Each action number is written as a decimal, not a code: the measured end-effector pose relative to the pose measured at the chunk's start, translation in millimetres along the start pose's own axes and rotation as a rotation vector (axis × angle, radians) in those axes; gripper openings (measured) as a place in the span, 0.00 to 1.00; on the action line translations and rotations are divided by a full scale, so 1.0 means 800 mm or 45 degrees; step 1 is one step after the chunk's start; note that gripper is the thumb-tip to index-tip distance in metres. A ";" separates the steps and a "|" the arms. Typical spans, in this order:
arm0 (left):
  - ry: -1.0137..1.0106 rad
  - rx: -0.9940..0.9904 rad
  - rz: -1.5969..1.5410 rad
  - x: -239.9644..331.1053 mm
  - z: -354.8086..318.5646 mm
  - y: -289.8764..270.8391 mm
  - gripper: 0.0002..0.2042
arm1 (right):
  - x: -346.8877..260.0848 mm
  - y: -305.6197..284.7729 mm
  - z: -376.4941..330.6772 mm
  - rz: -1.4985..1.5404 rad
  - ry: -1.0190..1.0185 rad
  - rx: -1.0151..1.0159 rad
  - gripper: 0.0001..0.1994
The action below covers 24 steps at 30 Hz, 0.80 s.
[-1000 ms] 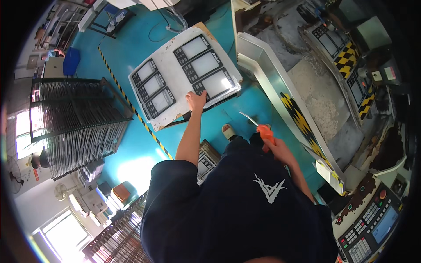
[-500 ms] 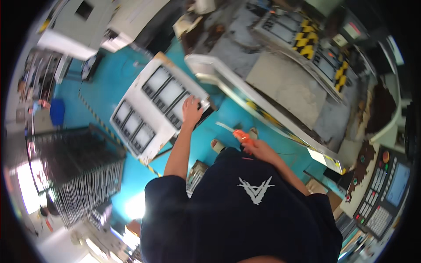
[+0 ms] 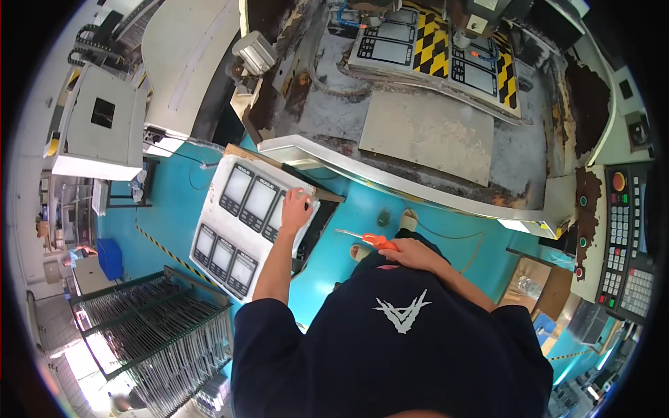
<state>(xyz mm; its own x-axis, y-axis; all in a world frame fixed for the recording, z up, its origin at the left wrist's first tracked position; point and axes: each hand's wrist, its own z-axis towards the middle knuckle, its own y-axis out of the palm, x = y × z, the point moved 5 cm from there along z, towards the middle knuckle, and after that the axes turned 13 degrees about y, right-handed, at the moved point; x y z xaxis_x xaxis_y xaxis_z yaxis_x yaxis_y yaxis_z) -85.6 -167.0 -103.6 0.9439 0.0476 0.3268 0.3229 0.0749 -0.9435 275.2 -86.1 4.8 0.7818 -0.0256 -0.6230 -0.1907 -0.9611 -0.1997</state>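
White plastic makes up the moulded panel [image 3: 245,224] under the left hand [image 3: 295,207]: a flat sheet with six dark rectangular windows in two rows, lying on a stand over the teal floor [image 3: 171,209]. Against the picture from a second ago the view has swung up toward the machine bed [image 3: 425,125], so the panel now sits left of centre and a second panel of the same kind [image 3: 446,59] shows on the bed against yellow-and-black hazard stripes. The left hand was on the panel's near right corner then and rests on that same corner now, fingers curled over the edge, gripping it. That suggests the sheet is being held steady rather than carried off.

At the person's waist, the right hand [image 3: 412,254] is closed around an orange-handled tool [image 3: 368,239], its thin blade pointing left toward the panel; the tip hangs over the floor, well apart from the panel's edge. Orange handle and grip look the same as before.

A wire rack [image 3: 153,327] stands at the lower left, a keypad console [image 3: 627,244] at the right.
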 end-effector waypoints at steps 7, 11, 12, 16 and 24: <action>0.045 -0.062 0.050 -0.007 0.013 -0.001 0.11 | -0.004 -0.002 -0.008 -0.132 0.081 0.013 0.24; 0.123 0.107 0.012 -0.030 -0.008 0.019 0.10 | 0.031 0.022 0.020 -0.080 -0.072 0.051 0.28; 0.128 0.098 0.028 -0.016 0.004 0.021 0.10 | 0.038 0.018 0.016 -0.062 -0.032 0.087 0.27; 0.096 -0.018 0.069 0.009 0.011 0.013 0.11 | 0.021 0.008 -0.012 0.010 0.115 0.102 0.24; -0.037 -0.054 0.009 0.011 -0.015 0.009 0.08 | 0.019 0.011 -0.001 0.021 0.121 0.028 0.23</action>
<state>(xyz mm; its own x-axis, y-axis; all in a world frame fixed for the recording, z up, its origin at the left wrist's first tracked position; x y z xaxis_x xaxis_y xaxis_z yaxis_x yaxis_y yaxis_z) -74.1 -178.1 -108.0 0.9440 0.0769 0.3209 0.3193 0.0323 -0.9471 286.0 -95.2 -5.5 0.8308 -0.0686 -0.5523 -0.2163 -0.9541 -0.2069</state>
